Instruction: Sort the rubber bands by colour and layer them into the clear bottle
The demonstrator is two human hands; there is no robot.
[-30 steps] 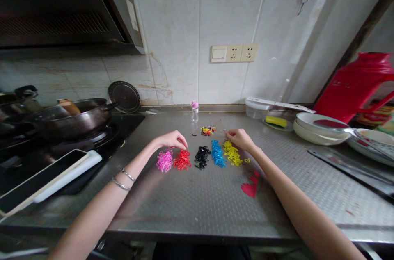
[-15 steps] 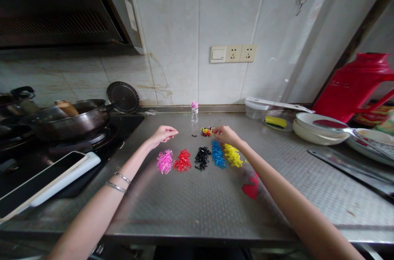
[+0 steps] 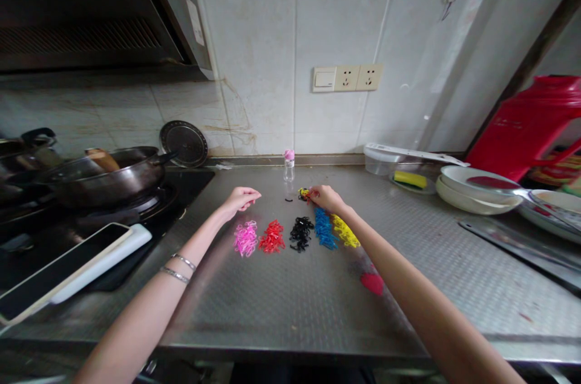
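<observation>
My left hand [image 3: 242, 199] hovers above the counter, thumb and fingers pinched together; whatever they may hold is too small to make out. At a small mixed heap of rubber bands [image 3: 303, 192], my right hand [image 3: 327, 198] has its fingertips closed and hides part of the heap. Nearer to me lie separate piles of small rubber bands: pink [image 3: 246, 238], red [image 3: 272, 236], black [image 3: 301, 234], blue [image 3: 325, 229] and yellow [image 3: 345, 231]. The right forearm partly covers the yellow pile. One loose black band [image 3: 288, 200] lies left of the mixed heap.
A clear bottle with a pink cap [image 3: 289, 165] stands near the wall. On the left are a phone [image 3: 63, 269] and a pan [image 3: 109, 181] on the stove. Bowls [image 3: 476, 193], a knife [image 3: 512, 244], a yellow sponge [image 3: 410, 179] and a red thermos [image 3: 521, 129] occupy the right.
My right hand has shifted slightly left, further over the mixed heap, covering more of it. The left hand stays nearly where it was, still pinched. The view has moved a little.
</observation>
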